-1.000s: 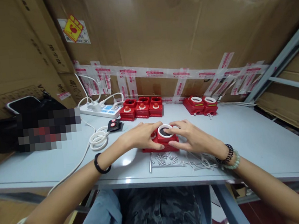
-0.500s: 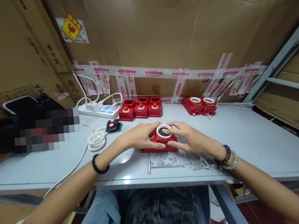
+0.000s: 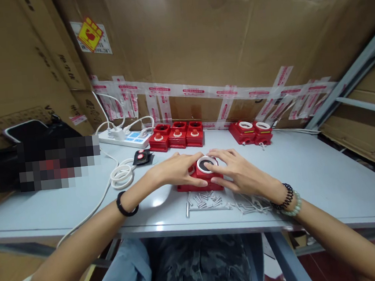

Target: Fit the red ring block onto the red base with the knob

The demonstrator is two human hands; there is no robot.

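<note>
In the middle of the desk stands a red plastic housing point(image 3: 186, 188) with a white ring point(image 3: 198, 166) around a dark round centre on its raised part. My left hand point(image 3: 177, 170) grips the housing from the left, thumb along its front and fingers behind, hiding much of it. From the right, my right hand point(image 3: 240, 170) curls its fingers around the white ring, with a fingertip over the dark centre and the thumb against the housing's front. Just in front lie several loose screws point(image 3: 209, 199) and a T-shaped metal hex wrench point(image 3: 207, 209).
Behind stand three red housings with red knobs point(image 3: 177, 135); two with white rings point(image 3: 246, 132) sit back right. A power strip point(image 3: 131, 139), coiled white cable point(image 3: 121, 177) and small black piece point(image 3: 142, 157) lie left. Cardboard point(image 3: 197, 33) walls the back.
My right hand's fingers have shifted slightly over the white ring. The left hand keeps its hold, and the housing stays in place.
</note>
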